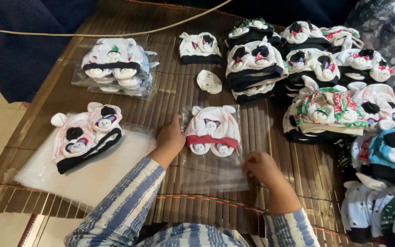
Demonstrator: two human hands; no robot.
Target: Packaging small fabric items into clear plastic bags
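A pink baby hat set with a red band and two small bootie faces (pixel 212 131) lies inside a clear plastic bag (pixel 213 171) on the bamboo mat (pixel 170 91). My left hand (pixel 170 137) presses the bag's left edge beside the hat. Fingers of my right hand (pixel 260 167) are pinched on the bag's lower right edge, near its open end. Both sleeves are blue and white striped.
Left of the bag, unbagged pink hats (pixel 85 135) rest on a pile of clear bags (pixel 88 174). A bagged stack (pixel 115 66) sits at the back left. Stacks of hats (pixel 254 64) fill the back and right side. A single small white mitten (pixel 209 81) lies apart.
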